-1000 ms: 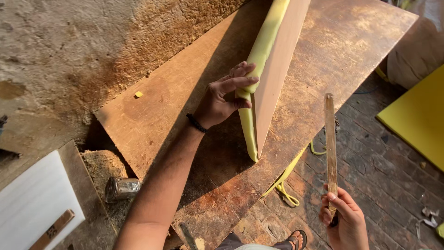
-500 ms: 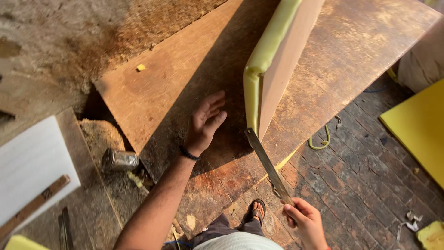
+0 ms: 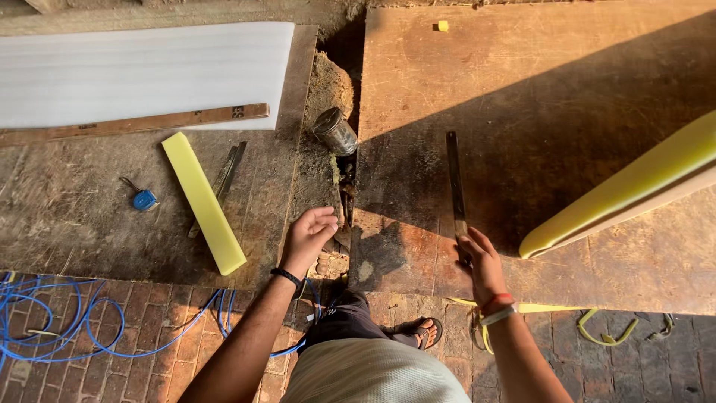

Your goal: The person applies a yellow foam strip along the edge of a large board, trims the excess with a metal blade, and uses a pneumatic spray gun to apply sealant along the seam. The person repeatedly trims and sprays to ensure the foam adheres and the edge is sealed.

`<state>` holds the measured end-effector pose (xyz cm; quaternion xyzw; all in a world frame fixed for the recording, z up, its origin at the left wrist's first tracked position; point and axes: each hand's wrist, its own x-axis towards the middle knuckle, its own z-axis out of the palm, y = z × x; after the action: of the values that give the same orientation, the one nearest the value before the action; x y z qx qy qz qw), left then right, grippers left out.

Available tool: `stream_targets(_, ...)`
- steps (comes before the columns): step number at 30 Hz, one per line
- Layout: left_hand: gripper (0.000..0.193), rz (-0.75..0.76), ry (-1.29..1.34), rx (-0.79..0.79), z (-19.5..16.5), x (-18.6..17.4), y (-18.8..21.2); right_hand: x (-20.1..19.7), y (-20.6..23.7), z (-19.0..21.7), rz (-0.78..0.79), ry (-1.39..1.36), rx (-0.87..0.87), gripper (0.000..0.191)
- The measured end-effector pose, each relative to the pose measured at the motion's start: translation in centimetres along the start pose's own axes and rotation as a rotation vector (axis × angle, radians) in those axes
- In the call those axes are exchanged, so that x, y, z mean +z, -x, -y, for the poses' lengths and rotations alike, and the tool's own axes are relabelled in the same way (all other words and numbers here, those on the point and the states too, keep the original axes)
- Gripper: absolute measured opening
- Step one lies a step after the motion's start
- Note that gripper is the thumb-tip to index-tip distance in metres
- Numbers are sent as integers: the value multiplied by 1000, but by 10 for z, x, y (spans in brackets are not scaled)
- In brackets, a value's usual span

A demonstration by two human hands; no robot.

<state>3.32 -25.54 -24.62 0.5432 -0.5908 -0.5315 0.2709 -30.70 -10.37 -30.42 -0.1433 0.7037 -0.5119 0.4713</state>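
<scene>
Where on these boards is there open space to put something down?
Widest bare patch: the brown wooden board above the long flat blade in the right hand. Crowded: the gap near the left hand and metal tin, and beside the yellow foam strip.

Low warm sunlight rakes across worn wooden boards (image 3: 567, 97) lying beside a red brick floor (image 3: 112, 358), casting long dark shadows, while a white foam sheet (image 3: 142, 71) lies on another board (image 3: 74, 216) nearby.
</scene>
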Motion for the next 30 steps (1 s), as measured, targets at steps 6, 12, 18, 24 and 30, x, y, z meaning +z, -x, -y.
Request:
stream_targets(6, 74, -2, -217, -45, -1, -33, -101, 46, 25, -17, -46, 298, -59, 46)
stream_targets(12, 104, 197, -388, -58, 5, -52, -266, 81, 69, -77, -139, 189, 129, 42)
stream_targets(18, 112, 238, -357, 34, 17, -26, -310, 104, 112, -76, -191, 220, 282, 44)
stream_targets(24, 101, 23, -219, 317, 40, -25, -261, 124, 133, -56, -107, 371, 285, 42)
stream_targets(30, 107, 162, -188, 844, -62, -81, -212, 148, 145, -3, 43, 334, 180, 53)
